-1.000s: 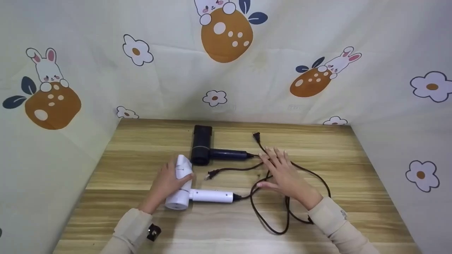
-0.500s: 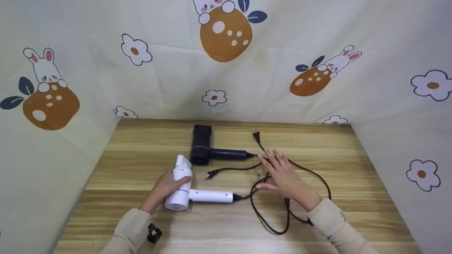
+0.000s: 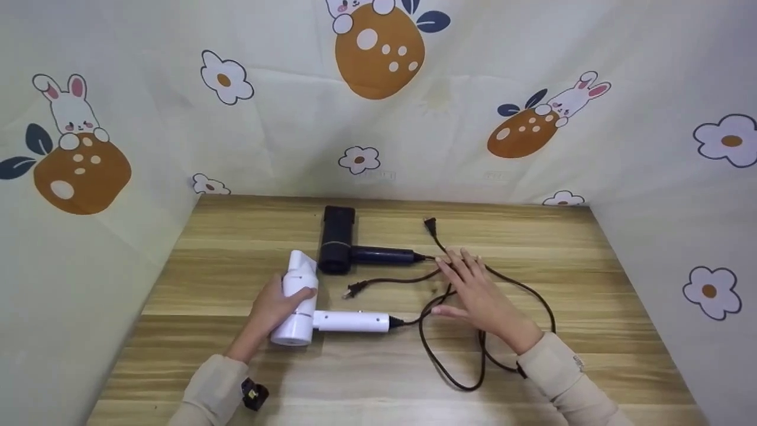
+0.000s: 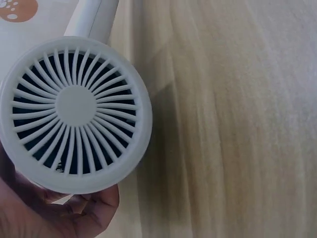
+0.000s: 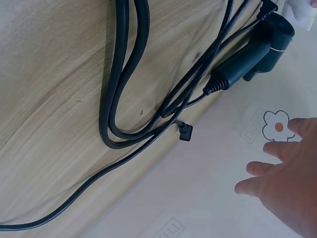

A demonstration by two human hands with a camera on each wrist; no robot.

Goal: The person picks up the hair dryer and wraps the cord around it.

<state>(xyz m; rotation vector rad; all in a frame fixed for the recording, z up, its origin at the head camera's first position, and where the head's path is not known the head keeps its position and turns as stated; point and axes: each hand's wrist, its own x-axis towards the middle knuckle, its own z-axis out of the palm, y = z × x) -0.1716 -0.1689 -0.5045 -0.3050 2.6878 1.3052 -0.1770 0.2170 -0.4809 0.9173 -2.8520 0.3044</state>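
A white hair dryer (image 3: 352, 321) lies crosswise at the left, its handle pointing right. My left hand (image 3: 269, 310) grips its barrel, thumb across the top and fingers curled round the far side. The left wrist view looks straight at the vented intake grille (image 4: 76, 105), with fingers (image 4: 101, 208) curled below it. Behind it rests a dark hair dryer (image 3: 384, 255), handle also to the right. My right hand (image 3: 482, 296) is spread flat over the black cords (image 3: 408, 281), fingers extended; the right wrist view shows those fingers straight and holding nothing.
One plug (image 3: 430, 226) lies at the back and another plug (image 3: 355, 290) between the two dryers. Looped cord (image 3: 467, 389) spreads to the right on the wooden table (image 3: 366, 384). A patterned cloth (image 3: 284, 118) hangs around the table's back and sides.
My left hand slid back along the white hair dryer's barrel and wrapped round it. The dryer has shifted slightly left and away from me. My right hand stayed over the cords.
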